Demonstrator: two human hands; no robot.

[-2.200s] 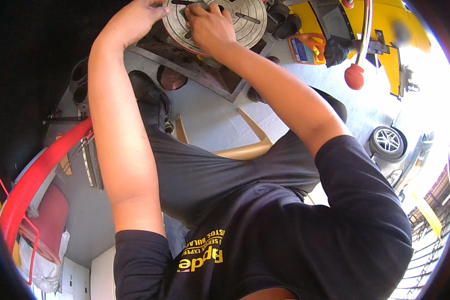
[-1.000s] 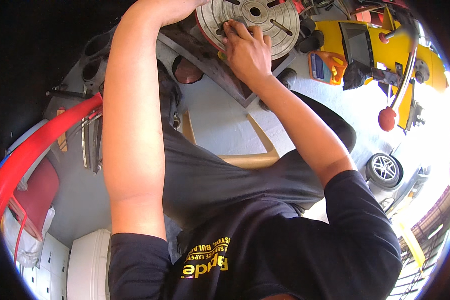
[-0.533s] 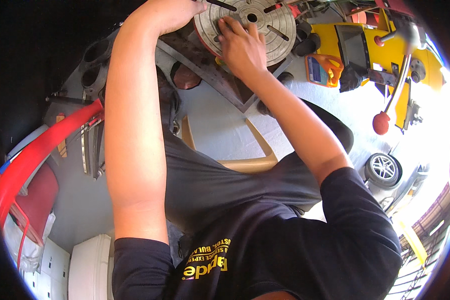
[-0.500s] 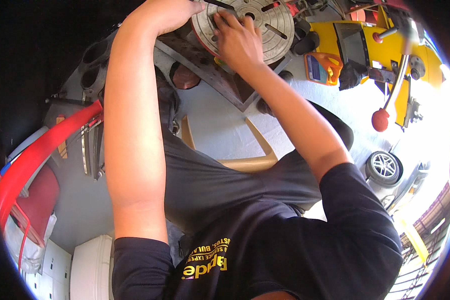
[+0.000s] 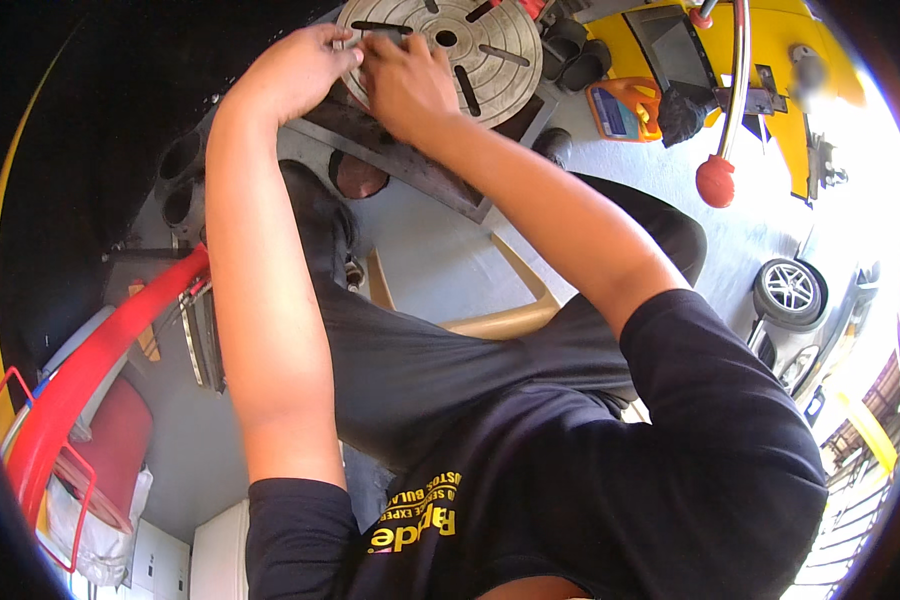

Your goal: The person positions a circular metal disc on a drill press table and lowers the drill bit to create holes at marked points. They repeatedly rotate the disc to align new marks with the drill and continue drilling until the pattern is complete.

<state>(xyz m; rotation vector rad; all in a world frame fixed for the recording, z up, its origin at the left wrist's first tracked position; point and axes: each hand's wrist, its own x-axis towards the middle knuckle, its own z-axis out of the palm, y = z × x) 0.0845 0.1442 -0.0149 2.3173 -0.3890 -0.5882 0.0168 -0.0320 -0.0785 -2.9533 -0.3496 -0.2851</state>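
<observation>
A round grey metal disc [image 5: 500, 88] with ring grooves and several slots lies at the top of the view, on a dark metal frame [image 5: 455, 190]. My left hand [image 5: 295, 70] is bent over its left edge. That hand's fingers are curled together near a slot, and whatever they pinch is too small to make out. Beside it my right hand [image 5: 410, 88] rests on the disc, fingers apart and their tips slightly blurred. The fingertips of both hands nearly meet at the left part of the disc.
At right stand an orange and blue jug [image 5: 625, 108], a yellow machine [image 5: 690, 60] and a lever with a red knob [image 5: 716, 182]. A red bar [image 5: 110, 335] slants across the left. Below the frame is a beige chair edge [image 5: 505, 322]. A car wheel [image 5: 790, 293] is farther right.
The disc and both hands now sit farther left in view, as do the jug and lever, so the view has shifted. My hands have come closer together at the disc's left side.
</observation>
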